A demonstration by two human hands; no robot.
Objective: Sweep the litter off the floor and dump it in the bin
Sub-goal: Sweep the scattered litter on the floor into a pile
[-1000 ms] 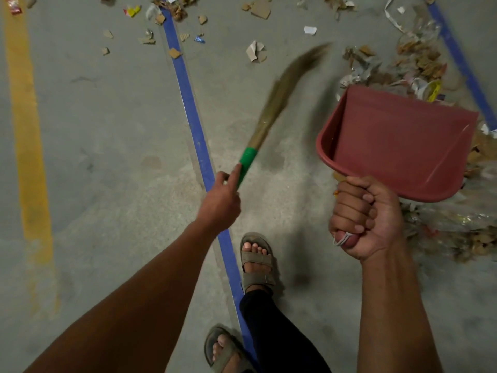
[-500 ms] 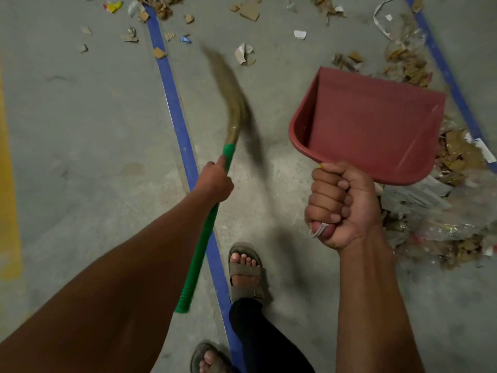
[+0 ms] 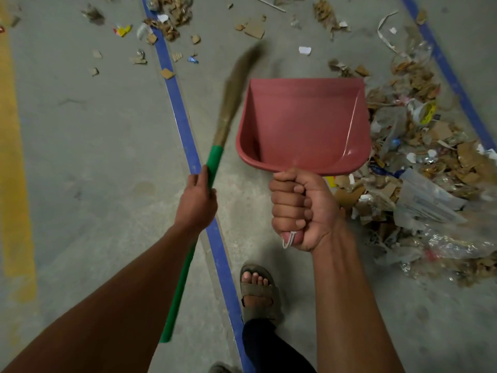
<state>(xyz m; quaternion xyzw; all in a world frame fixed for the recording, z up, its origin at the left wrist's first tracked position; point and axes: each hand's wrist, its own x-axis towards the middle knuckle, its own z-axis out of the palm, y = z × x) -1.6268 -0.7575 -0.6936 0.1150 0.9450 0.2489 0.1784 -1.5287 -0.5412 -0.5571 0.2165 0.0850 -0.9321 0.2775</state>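
My left hand (image 3: 197, 200) grips the green handle of a grass broom (image 3: 233, 95), whose blurred bristles point up and away over the floor. My right hand (image 3: 298, 208) grips the handle of a red dustpan (image 3: 304, 125), held above the floor with its open mouth facing away and nothing inside. A big pile of litter (image 3: 419, 162), cardboard scraps, plastic wrap and paper, lies to the right of the dustpan. Scattered litter (image 3: 166, 25) lies farther ahead near the blue line. No bin is in view.
The grey concrete floor carries a blue tape line (image 3: 188, 135) running diagonally between my hands, another blue line (image 3: 451, 76) at the right and a yellow stripe (image 3: 13, 157) at the left. My sandalled foot (image 3: 256, 290) stands on the floor below the dustpan.
The broom's bristles have swung from pointing up-left back toward the upper right. The dustpan has turned to face squarely away, and the view has shifted forward toward the litter.
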